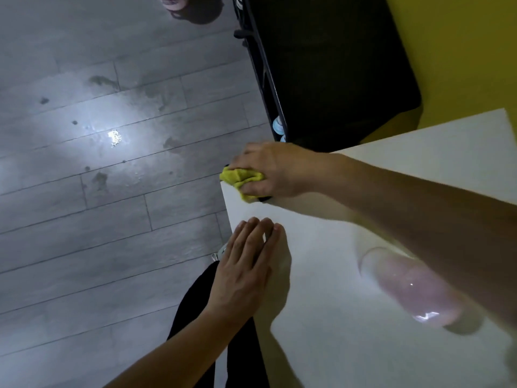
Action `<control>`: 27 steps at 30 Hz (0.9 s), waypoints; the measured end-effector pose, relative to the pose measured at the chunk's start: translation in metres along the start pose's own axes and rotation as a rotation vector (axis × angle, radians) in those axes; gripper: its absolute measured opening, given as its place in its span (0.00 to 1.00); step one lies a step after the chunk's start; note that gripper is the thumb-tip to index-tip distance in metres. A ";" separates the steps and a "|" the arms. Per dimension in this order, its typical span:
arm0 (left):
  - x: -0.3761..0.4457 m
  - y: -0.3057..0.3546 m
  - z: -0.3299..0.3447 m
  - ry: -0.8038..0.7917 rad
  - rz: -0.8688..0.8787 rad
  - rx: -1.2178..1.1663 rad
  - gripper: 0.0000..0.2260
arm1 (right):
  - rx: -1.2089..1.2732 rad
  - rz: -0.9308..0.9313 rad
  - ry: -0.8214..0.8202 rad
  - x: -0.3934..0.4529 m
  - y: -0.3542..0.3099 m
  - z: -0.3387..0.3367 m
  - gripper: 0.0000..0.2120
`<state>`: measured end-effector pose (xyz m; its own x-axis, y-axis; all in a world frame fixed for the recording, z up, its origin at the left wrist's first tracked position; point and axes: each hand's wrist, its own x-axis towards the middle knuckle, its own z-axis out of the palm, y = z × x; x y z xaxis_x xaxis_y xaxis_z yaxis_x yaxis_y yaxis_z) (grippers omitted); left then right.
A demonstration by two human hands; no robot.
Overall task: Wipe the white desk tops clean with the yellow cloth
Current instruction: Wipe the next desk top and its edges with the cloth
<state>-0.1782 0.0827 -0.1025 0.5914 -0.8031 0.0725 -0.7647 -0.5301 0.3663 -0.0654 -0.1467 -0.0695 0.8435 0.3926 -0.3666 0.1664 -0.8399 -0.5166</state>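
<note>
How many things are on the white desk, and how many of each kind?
Yellow cloth: 1, gripped by the right hand at the desk's corner
Clear pinkish glass: 1, standing on the white desk
Hands on the desk: 2, the right one and the flat left hand
Total: 4

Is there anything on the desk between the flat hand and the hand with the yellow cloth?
No. In the head view, only bare white desk top lies between the left hand and the yellow cloth gripped by the right hand.
</note>
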 end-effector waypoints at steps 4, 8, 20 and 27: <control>0.000 -0.002 -0.005 -0.037 0.017 0.003 0.25 | 0.053 0.047 0.071 -0.031 0.016 -0.007 0.24; 0.002 0.000 -0.004 -0.039 0.021 0.000 0.25 | -0.046 0.253 0.192 -0.120 0.086 -0.028 0.25; 0.089 0.027 0.007 -0.071 0.214 -0.017 0.30 | -0.244 0.160 0.385 -0.094 0.059 0.010 0.24; 0.084 0.026 0.011 -0.082 0.187 0.045 0.29 | -0.220 0.569 0.579 -0.208 0.158 -0.035 0.23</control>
<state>-0.1510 -0.0018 -0.0966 0.4166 -0.9072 0.0585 -0.8710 -0.3799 0.3114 -0.1966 -0.3741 -0.0474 0.9476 -0.3169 -0.0400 -0.3187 -0.9291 -0.1878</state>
